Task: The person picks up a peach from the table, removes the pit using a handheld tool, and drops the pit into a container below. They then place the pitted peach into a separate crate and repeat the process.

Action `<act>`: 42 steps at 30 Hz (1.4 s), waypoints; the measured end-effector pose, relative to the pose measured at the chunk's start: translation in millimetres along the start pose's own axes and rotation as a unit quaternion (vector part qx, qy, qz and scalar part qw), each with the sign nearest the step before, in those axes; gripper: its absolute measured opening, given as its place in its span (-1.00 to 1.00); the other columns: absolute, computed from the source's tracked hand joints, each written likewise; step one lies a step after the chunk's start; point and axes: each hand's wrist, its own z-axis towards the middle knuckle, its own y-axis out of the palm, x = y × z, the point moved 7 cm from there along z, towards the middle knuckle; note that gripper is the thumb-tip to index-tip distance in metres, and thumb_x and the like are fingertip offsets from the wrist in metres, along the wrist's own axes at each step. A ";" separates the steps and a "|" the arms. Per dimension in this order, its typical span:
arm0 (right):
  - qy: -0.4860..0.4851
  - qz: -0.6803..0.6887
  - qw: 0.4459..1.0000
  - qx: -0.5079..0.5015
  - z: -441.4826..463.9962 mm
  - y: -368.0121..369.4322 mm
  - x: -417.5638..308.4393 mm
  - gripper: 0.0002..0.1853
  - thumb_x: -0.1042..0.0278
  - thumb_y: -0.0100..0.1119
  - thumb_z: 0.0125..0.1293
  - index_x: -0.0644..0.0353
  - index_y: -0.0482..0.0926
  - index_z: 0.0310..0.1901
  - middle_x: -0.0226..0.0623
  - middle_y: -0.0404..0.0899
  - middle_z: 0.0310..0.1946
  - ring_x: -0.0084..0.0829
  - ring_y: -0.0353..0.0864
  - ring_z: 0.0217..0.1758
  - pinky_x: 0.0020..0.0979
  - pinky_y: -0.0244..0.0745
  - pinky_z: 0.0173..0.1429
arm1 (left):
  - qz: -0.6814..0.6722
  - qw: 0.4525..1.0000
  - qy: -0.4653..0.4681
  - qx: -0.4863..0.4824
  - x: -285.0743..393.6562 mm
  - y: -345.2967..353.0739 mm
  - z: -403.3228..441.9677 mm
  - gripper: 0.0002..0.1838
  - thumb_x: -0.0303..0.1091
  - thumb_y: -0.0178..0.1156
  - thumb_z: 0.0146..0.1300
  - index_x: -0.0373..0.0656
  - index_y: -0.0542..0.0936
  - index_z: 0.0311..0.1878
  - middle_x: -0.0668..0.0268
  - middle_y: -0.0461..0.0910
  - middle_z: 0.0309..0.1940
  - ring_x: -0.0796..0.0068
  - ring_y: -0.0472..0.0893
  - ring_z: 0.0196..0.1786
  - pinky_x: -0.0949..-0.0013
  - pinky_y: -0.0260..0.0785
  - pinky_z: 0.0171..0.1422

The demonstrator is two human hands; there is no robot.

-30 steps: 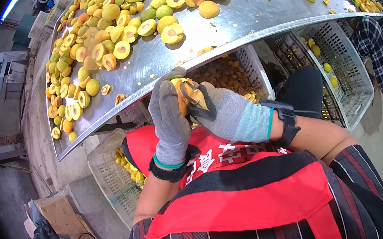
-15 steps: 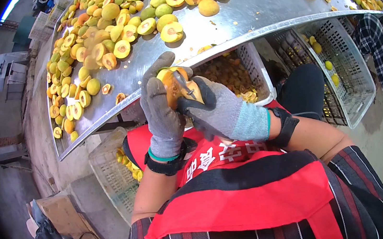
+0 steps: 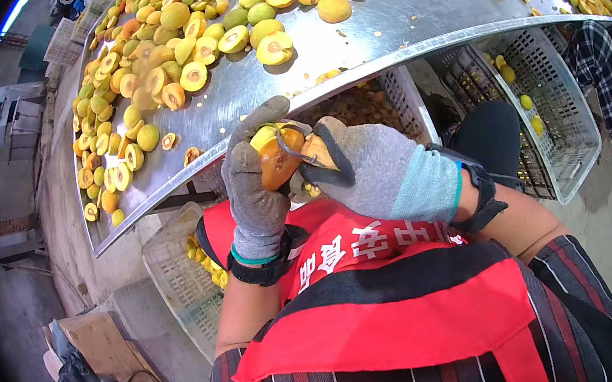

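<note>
My left hand (image 3: 255,186), in a grey glove, is wrapped round a halved yellow-orange fruit (image 3: 277,162), with its cut side up. My right hand (image 3: 365,168), gloved in grey and black, is closed on a small tool (image 3: 321,154) with a wooden-looking handle and a thin curved metal loop. The loop lies against the fruit's cut face. Both hands are close together just in front of the metal table's edge (image 3: 375,66). A small yellow piece shows below the tool, between the hands.
Many fruit halves (image 3: 172,54) are heaped on the table's left. Below the edge stand a crate of darker pieces (image 3: 407,104), a white crate (image 3: 563,118) and another crate (image 3: 178,277) at left. A co-worker in plaid sleeves (image 3: 600,75) is at right.
My hands have turned and shifted slightly, and the fruit half now shows more of its brownish-orange inside. The loop has moved over its upper right part.
</note>
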 end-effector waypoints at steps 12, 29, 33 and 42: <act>0.073 0.024 0.996 -0.045 1.1 -7.9 8.6 -0.67 0.19 0.10 0.21 0.30 0.36 -0.16 0.03 0.49 -0.44 -0.02 0.56 -0.34 -0.18 0.47 -0.29 | 0.032 0.999 -0.029 -0.016 5.8 -0.9 -1.2 -0.47 -0.04 -0.22 0.36 -0.35 0.45 0.05 0.16 0.52 -0.08 0.38 0.51 -0.04 0.35 0.35 0.09; 0.193 0.466 0.836 -0.215 -8.4 10.7 2.9 -0.72 0.15 0.09 0.24 0.21 0.37 -0.26 -0.34 0.41 -0.71 -0.52 0.40 -0.75 -0.47 0.32 -0.68 | 0.186 0.980 0.071 -0.028 14.8 0.3 -1.5 -0.43 0.01 -0.20 0.35 -0.38 0.44 0.03 0.10 0.56 -0.18 0.46 0.55 -0.19 0.45 0.42 -0.11; 0.225 0.441 0.847 -0.195 -9.3 19.6 13.8 -0.72 0.14 0.09 0.24 0.20 0.37 -0.26 -0.39 0.38 -0.74 -0.55 0.36 -0.78 -0.51 0.28 -0.72 | 0.089 0.994 -0.070 -0.003 7.5 8.0 -6.0 -0.43 0.00 -0.32 0.41 -0.36 0.44 0.03 0.13 0.57 -0.34 0.56 0.52 -0.53 0.58 0.36 -0.52; 0.173 0.394 0.895 -0.118 -6.6 13.6 13.4 -0.70 0.14 0.07 0.24 0.28 0.47 -0.28 -0.29 0.48 -0.61 -0.48 0.47 -0.60 -0.44 0.39 -0.49 | -0.097 0.986 -0.130 0.029 -10.6 8.3 -6.7 -0.42 0.03 -0.26 0.38 -0.38 0.41 0.04 0.12 0.56 -0.36 0.50 0.49 -0.64 0.56 0.29 -0.75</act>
